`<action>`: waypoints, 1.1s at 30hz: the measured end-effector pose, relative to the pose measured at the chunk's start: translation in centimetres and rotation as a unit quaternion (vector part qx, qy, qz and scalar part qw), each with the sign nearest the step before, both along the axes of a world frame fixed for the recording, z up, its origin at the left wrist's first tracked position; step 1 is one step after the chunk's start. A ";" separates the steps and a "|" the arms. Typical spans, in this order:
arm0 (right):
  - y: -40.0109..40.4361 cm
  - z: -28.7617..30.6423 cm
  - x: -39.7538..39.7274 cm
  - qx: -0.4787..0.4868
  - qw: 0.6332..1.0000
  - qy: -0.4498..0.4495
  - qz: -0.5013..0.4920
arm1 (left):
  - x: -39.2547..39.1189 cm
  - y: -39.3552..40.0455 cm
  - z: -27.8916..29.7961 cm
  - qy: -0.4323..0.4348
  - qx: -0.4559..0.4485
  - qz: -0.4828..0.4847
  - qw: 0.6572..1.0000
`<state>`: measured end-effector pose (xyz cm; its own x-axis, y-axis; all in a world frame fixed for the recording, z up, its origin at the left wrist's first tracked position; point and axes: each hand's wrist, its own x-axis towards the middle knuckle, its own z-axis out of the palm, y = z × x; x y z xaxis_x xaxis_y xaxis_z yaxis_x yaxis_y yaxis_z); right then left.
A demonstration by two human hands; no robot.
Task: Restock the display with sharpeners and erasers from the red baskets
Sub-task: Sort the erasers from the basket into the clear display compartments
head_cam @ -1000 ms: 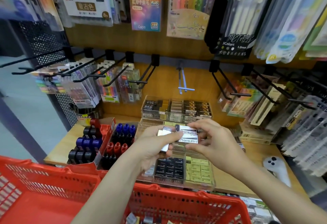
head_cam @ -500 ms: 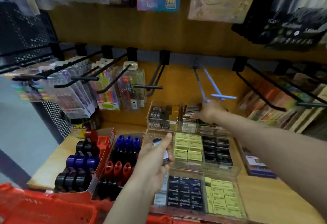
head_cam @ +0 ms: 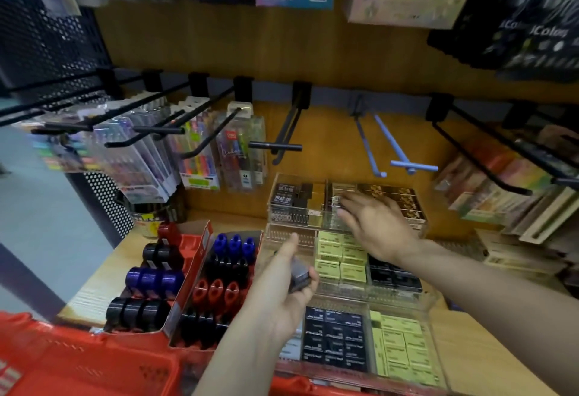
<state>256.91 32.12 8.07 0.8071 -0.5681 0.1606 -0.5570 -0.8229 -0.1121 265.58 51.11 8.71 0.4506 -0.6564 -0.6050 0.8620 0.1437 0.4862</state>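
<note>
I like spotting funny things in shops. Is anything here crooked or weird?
One thing: among the black display hooks, a pale blue hook hangs bare, a different colour from the rest. The erasers in the clear trays sit in neat rows. The left hand holds a small grey pack; the right hand reaches over the back tray.

The basket (head_cam: 78, 364) at the near edge is bright red; the sharpeners (head_cam: 147, 281) in the red cardboard trays (head_cam: 200, 248) run black, blue and red; the erasers (head_cam: 341, 258) in the clear bins show pale yellow-green beside black; the shelf back (head_cam: 329, 60) is warm wood-brown; two hooks (head_cam: 391, 148) are light blue, the others black.
</note>
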 end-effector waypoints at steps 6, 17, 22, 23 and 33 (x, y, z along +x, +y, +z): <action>0.5 1.2 0.1 0.043 0.998 0.043 -0.013 | 0.2 0.0 0.5 0.040 -0.100 -0.011 0.994; 8.9 2.4 -4.5 0.281 0.923 -0.262 0.028 | -1.4 0.1 -0.1 -0.050 -0.136 -0.070 0.987; 8.5 2.6 -4.2 0.210 0.945 -0.238 0.077 | -1.4 -0.1 0.4 -0.047 -0.153 -0.094 0.983; 8.2 2.7 -4.1 0.229 0.940 -0.241 0.080 | -1.3 -0.1 0.6 -0.048 -0.154 -0.101 0.982; 8.0 3.4 -3.9 0.497 0.831 -0.249 0.001 | -0.9 -0.6 0.3 -0.069 -0.074 -0.089 0.991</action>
